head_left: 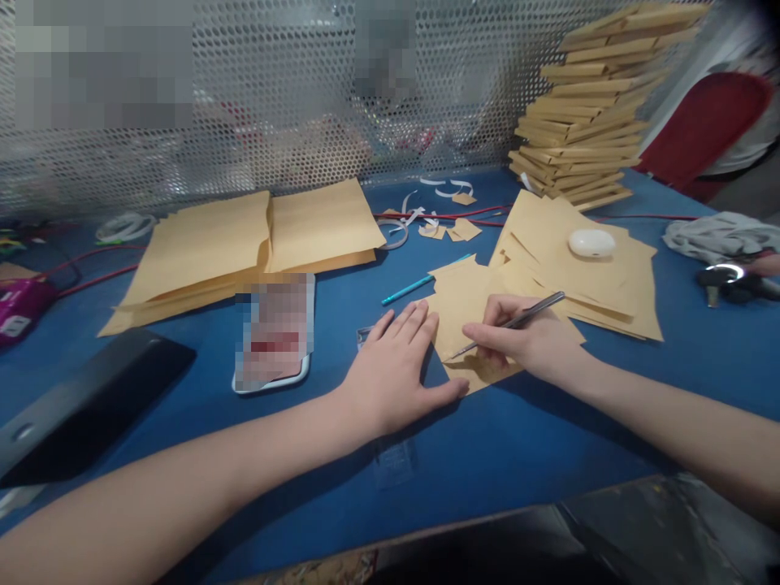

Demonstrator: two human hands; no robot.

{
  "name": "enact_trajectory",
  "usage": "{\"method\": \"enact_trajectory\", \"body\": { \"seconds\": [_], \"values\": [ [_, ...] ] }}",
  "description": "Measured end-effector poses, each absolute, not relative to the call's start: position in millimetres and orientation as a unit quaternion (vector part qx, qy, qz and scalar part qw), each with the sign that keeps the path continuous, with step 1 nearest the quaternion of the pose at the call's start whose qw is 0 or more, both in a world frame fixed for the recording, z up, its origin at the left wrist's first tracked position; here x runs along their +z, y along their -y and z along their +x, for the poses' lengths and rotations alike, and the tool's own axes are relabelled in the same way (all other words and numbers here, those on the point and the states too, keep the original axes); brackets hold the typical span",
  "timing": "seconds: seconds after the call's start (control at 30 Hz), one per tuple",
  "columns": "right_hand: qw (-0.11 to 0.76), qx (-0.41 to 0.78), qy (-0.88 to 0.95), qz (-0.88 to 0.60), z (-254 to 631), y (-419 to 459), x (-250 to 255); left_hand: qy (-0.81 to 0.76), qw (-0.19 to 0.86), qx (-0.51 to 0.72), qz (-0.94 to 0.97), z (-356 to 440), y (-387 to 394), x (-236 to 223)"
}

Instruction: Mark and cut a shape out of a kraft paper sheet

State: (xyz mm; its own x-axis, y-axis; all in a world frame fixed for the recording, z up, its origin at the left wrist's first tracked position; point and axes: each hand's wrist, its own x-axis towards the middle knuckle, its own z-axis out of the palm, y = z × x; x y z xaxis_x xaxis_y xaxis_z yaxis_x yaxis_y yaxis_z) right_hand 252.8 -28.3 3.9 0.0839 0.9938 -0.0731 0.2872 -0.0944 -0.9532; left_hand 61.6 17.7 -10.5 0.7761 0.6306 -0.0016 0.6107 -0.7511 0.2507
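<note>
My left hand [393, 366] lies flat with its fingers stretched out, at the left edge of a tan paper sheet [458, 305] with jagged edges. Its thumb rests on the sheet's lower corner. A clear plastic strip, like a ruler [395, 463], runs beneath this hand. In a writing-style pinch, my right hand [517, 333] holds a slim, pen-shaped metal tool [542, 304]. The tool slants down and left, its tip at the paper's surface; the kind of tip is too small to make out. A teal pencil [407, 290] lies just beyond my left fingertips.
Tan paper stacks [213, 236] lie back left; more sheets [615, 292] under a white case [592, 243] lie right. A tall pile of folded paper [578, 122] stands behind. Left are a phone [274, 325] and black case [103, 406]. Keys [722, 276] lie at the right edge.
</note>
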Motion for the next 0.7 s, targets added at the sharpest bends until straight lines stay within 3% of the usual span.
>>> {"method": "enact_trajectory", "body": {
  "seconds": [0.7],
  "values": [
    [0.408,0.406,0.538,-0.616,252.3,31.3,7.5,-0.341,0.113,0.013,0.933,63.7,-18.4,-5.7]
  ]
}}
